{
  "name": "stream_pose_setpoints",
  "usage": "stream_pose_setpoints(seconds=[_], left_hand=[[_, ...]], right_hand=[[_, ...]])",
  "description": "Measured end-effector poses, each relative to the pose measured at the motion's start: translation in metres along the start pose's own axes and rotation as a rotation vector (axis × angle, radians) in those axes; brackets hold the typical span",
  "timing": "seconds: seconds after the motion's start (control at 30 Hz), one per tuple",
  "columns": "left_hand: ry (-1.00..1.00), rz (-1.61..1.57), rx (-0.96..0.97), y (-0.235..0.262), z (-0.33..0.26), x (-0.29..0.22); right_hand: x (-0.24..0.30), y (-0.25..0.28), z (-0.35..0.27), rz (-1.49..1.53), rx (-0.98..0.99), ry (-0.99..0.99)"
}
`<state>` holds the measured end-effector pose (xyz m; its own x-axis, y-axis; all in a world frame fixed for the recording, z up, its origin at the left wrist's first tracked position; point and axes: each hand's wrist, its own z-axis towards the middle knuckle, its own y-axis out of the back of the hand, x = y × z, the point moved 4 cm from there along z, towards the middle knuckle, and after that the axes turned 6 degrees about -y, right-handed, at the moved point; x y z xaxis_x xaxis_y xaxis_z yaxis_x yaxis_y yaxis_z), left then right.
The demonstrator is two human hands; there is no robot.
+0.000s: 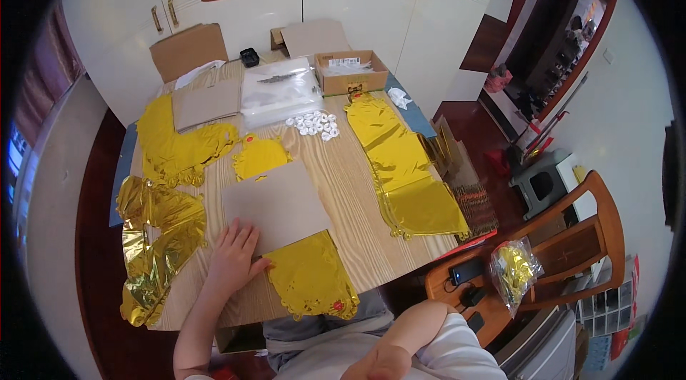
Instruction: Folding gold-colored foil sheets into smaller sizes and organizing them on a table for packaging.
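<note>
In front of me a grey-brown cardboard sheet (pixel 275 205) lies on top of gold foil. One part of the foil, a yellow-gold foil balloon (pixel 311 274), sticks out below the sheet. Another gold piece (pixel 261 157) shows beyond its top edge. My left hand (pixel 234 255) rests flat at the sheet's lower left corner with fingers stretched out, thumb touching the foil. Close to my body, at the lower edge, is my right hand (pixel 386 364), away from the table; its fingers are mostly hidden.
Crinkled gold foil balloons lie at left (pixel 161 237) and right (pixel 404 173). Behind are white ribbon rolls (pixel 313 123), a stack of clear plastic bags (pixel 282 94), and an open cardboard box (pixel 352 80). A wooden chair (pixel 564 251) at right bears a bagged gold item (pixel 514 269).
</note>
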<state>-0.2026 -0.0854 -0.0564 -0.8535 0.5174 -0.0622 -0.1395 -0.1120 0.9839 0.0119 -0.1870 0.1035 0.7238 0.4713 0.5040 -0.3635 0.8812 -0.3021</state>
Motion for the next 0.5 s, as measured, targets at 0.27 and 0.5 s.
stream_pose_setpoints(seconds=[0.27,0.5], left_hand=[[-0.019,-0.048,0.067,-0.004,0.012,-0.001],[-0.060,-0.056,0.075,-0.009,0.019,-0.008]], right_hand=[[-0.002,0.001,-0.001,0.007,-0.005,-0.002],[-0.005,0.019,-0.012,0.001,-0.085,-0.095]])
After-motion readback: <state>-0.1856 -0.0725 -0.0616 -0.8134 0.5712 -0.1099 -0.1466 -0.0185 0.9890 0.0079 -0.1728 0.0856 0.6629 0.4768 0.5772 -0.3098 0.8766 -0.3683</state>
